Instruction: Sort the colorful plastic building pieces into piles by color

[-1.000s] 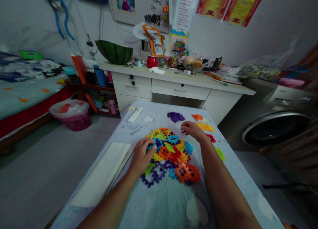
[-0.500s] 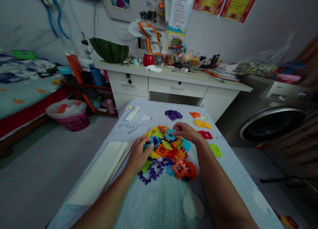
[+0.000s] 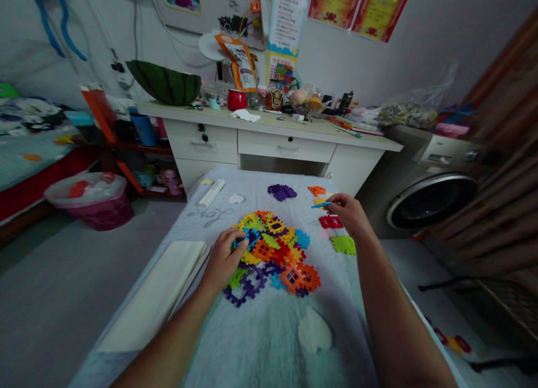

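A heap of colourful interlocking plastic tiles (image 3: 273, 250) lies on a pale blue cloth-covered table (image 3: 269, 332). My left hand (image 3: 225, 259) rests curled on the heap's left edge, fingertips touching a blue tile. My right hand (image 3: 348, 214) is lifted to the right of the heap and pinches a blue tile (image 3: 321, 204) above small sorted groups: purple tiles (image 3: 281, 192), orange tiles (image 3: 316, 190), a red tile (image 3: 330, 222) and a green tile (image 3: 343, 244).
A folded cream cloth (image 3: 157, 295) lies at the table's left edge; a white stick (image 3: 211, 193) lies at the far left. Beyond stands a cluttered white desk (image 3: 269, 135) with half a watermelon (image 3: 163, 85). A washing machine (image 3: 428, 192) is right, a pink bin (image 3: 86, 200) left.
My right hand picked a blue tile from the heap's top and carried it right, over the sorted groups. The view swung to the right. My left hand stayed on the heap.
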`<state>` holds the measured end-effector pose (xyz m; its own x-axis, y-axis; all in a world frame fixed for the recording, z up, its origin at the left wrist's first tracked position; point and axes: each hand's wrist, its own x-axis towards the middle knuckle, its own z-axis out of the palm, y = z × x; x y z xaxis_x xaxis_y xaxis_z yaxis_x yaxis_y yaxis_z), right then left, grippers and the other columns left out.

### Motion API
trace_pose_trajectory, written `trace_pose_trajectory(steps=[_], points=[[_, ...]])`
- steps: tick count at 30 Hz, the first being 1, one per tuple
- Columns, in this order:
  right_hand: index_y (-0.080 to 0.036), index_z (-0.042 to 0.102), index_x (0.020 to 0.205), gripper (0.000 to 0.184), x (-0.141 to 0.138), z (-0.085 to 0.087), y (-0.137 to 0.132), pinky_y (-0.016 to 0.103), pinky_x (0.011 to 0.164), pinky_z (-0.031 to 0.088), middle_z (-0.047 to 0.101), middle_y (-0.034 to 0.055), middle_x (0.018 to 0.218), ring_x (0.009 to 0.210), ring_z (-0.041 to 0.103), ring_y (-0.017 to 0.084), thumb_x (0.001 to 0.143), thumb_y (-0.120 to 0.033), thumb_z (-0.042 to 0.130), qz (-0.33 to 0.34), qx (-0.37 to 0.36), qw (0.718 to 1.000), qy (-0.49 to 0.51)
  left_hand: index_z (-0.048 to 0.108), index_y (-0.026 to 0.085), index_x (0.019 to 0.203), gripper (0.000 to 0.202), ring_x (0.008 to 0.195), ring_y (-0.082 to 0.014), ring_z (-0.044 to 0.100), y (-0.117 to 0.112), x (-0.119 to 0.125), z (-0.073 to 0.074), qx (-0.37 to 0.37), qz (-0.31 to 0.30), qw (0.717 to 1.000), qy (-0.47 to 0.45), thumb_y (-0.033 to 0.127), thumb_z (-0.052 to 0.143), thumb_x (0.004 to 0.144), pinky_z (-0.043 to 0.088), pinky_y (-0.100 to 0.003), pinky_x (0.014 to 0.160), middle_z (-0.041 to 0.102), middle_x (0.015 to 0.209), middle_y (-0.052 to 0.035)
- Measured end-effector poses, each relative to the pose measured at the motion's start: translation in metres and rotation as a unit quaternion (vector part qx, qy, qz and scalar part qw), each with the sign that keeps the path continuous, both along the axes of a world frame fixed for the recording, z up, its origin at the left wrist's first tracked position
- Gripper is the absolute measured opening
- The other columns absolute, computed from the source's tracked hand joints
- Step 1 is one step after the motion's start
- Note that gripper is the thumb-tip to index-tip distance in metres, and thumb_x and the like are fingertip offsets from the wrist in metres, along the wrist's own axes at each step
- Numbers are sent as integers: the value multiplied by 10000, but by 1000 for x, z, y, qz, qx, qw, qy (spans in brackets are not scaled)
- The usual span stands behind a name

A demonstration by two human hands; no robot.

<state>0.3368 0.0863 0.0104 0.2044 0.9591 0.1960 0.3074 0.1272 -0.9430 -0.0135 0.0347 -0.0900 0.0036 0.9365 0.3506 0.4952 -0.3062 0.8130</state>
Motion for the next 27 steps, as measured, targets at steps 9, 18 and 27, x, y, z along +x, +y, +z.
trace_pose_trajectory(steps=[9,18,27], points=[[-181,644,851,249,56,-28,-100,227,480,355,628,-1,630,529,529,124,655,-332,673,-79,-49,987,-129,670,218,979,336,1156,-250,557,0,1,-1,0,-14,1000,1,492,523,851,394,-439,1093,604,1131,-72],[-200,662,960,268,85,-74,-169,311,744,498,716,61,942,861,659,202,709,-237,577,-48,-88,963,-248,660,208,985,380,1162,-258,556,1,-1,-2,0,-19,1000,23,524,520,828,391,-435,1094,613,1134,-78],[-154,608,1167,460,54,-88,-175,406,934,455,646,132,1135,1001,602,257,770,-384,637,-114,-81,916,-376,650,210,995,381,1154,-253,558,0,-1,-1,3,-16,999,41,521,516,819,398,-423,1086,617,1130,-71]])
